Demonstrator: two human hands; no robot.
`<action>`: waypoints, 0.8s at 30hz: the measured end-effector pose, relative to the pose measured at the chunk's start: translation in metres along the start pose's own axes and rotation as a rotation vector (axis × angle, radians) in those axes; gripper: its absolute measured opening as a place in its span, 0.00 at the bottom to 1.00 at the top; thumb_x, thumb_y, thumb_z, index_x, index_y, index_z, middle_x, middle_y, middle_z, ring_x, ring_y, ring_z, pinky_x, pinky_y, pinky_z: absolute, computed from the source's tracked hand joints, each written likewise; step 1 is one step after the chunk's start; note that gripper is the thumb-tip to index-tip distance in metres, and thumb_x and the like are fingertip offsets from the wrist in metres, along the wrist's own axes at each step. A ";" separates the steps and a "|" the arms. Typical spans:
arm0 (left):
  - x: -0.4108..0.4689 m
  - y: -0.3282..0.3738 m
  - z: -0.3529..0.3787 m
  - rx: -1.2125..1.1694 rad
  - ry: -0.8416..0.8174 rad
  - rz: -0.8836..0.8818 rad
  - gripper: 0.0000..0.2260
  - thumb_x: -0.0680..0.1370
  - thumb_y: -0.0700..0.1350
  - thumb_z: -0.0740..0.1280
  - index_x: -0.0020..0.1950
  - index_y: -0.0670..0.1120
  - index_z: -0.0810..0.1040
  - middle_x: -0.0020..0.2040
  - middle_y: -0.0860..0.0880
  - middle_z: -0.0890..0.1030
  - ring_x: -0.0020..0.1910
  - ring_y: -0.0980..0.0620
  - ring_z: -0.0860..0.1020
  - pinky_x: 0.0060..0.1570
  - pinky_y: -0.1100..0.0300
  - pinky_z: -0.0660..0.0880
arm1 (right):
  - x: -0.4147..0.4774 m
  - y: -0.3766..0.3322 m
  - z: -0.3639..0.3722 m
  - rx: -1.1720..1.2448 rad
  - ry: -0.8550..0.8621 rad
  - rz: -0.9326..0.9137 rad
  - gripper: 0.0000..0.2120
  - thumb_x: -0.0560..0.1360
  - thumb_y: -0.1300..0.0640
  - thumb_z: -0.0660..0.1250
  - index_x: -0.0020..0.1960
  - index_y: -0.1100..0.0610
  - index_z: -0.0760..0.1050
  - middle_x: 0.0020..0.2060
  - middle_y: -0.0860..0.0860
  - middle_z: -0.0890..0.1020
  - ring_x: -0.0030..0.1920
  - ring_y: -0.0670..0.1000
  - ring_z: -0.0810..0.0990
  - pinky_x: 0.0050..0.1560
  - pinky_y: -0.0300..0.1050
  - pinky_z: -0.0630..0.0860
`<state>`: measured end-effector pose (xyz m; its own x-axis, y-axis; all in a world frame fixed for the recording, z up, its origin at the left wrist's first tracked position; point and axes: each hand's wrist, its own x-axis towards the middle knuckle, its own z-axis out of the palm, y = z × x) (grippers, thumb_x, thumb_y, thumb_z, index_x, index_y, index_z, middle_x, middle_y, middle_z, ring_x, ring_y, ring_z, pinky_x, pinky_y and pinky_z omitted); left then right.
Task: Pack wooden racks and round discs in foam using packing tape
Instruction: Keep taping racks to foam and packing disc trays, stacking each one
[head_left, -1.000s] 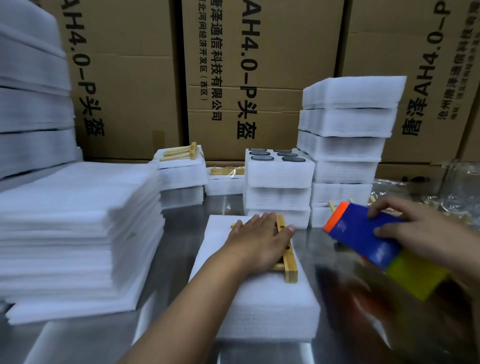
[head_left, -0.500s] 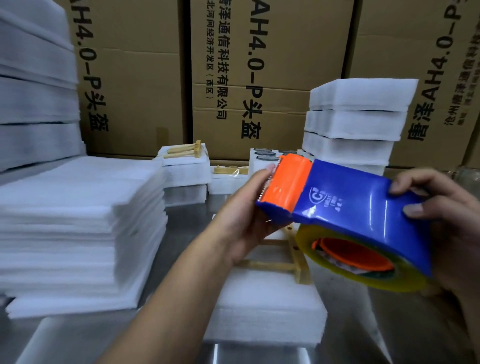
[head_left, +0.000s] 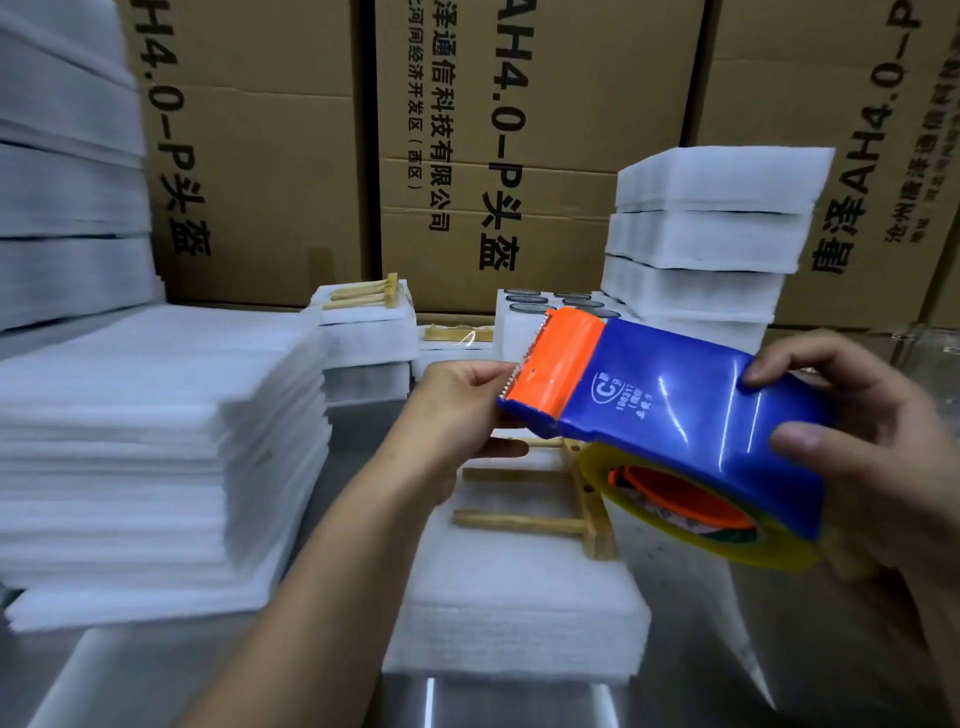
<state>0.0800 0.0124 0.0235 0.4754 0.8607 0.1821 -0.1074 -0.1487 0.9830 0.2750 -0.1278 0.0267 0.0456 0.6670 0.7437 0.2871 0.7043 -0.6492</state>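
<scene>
Item: tape dispenser (head_left: 675, 415), blue body, orange toothed front, held above the work. Its yellowish tape roll (head_left: 717, 540) hangs beneath, half covered by the body.

Right hand (head_left: 872, 457): fingers curled over the rear of the dispenser, gripping it; the palm and wrist run off the frame edge.

Left hand (head_left: 457, 415): thumb above and a finger below the orange end, pinching it. The fingertips are hidden behind the teeth, so I cannot tell whether a tape end lies between them.

Wooden rack (head_left: 524, 519): lying flat on a foam pad (head_left: 519, 613) on the metal table (head_left: 727, 654), directly under the hands; its far end is covered by them.

Round discs (head_left: 524, 307): dark, seated in a foam block (head_left: 511, 332) at the back, partly screened by the dispenser; the count is unclear.

Second rack (head_left: 363, 293): on a foam block behind, blurred.

Foam sheets (head_left: 156, 441): tall stack at left. Stacked foam blocks (head_left: 711, 218): at right rear. Printed cartons (head_left: 260, 156): walling the back, tops cut off.
</scene>
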 end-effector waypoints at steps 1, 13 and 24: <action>0.001 0.000 -0.001 0.014 0.006 0.011 0.10 0.79 0.44 0.63 0.43 0.48 0.83 0.33 0.50 0.84 0.31 0.58 0.81 0.26 0.67 0.74 | 0.000 0.001 -0.002 -0.018 -0.022 -0.013 0.14 0.57 0.55 0.72 0.42 0.46 0.78 0.39 0.42 0.81 0.36 0.44 0.80 0.34 0.34 0.76; 0.005 0.004 -0.006 -0.337 -0.158 -0.168 0.08 0.79 0.37 0.61 0.42 0.39 0.79 0.29 0.48 0.79 0.26 0.59 0.76 0.28 0.68 0.75 | -0.007 -0.001 -0.009 -0.815 -0.169 -0.057 0.41 0.52 0.32 0.74 0.63 0.36 0.67 0.60 0.37 0.71 0.58 0.39 0.73 0.52 0.36 0.72; 0.003 0.014 -0.013 -0.315 -0.046 -0.052 0.09 0.76 0.36 0.66 0.55 0.40 0.77 0.35 0.47 0.82 0.29 0.58 0.79 0.33 0.67 0.78 | -0.002 0.001 -0.004 -0.976 -0.049 -0.260 0.36 0.61 0.38 0.70 0.66 0.43 0.68 0.64 0.55 0.66 0.55 0.41 0.70 0.54 0.32 0.69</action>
<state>0.0683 0.0193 0.0373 0.5253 0.8394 0.1394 -0.3436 0.0594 0.9372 0.2789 -0.1295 0.0248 -0.1630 0.5457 0.8220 0.9407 0.3373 -0.0373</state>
